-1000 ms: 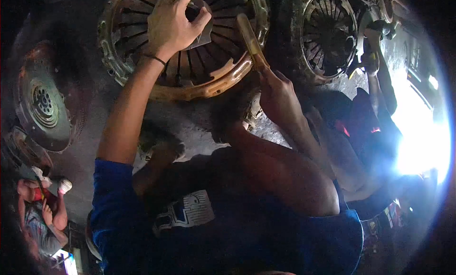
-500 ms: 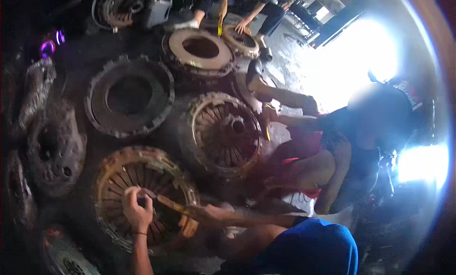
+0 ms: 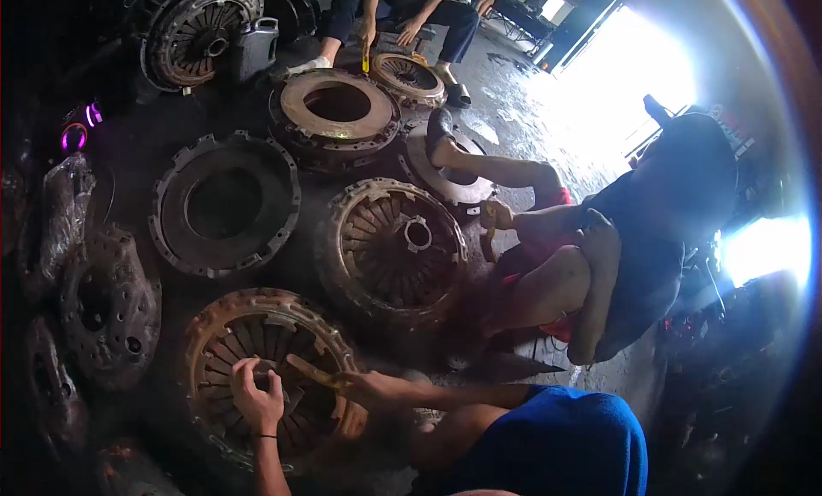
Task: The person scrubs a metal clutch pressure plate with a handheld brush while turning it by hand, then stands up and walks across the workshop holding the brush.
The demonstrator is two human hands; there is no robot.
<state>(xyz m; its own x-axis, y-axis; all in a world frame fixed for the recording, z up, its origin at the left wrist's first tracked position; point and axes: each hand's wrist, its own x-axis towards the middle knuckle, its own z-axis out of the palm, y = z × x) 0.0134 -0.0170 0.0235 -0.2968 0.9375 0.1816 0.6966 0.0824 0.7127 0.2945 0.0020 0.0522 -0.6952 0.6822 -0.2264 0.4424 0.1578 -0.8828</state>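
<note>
My left hand (image 3: pixel 259 402), with a dark band at the wrist, is over the middle of a rusty clutch cover (image 3: pixel 321 312) low in the view. Its fingers curl round something dark that I cannot make out. To its right my right hand (image 3: pixel 375 390) is closed round the end of a flat, light brown and yellowish tool (image 3: pixel 313 371). The tool's rounded end points toward my left hand, above the cover's radial fingers. A grey piece at the centre of the cover is partly hidden.
A second clutch cover (image 3: pixel 377 192) lies beyond, with a dark ring (image 3: pixel 282 183) to its left. A seated person (image 3: pixel 638 230) is at the right, beside my knee. Another person (image 3: pixel 415 12) is at the top, near a pale ring (image 3: pixel 295 102). Worn metal parts (image 3: pixel 128 299) stand left.
The view has swung up and outward, showing more parts and people. My left hand remains over the same cover, and my right hand still holds the tool near it.
</note>
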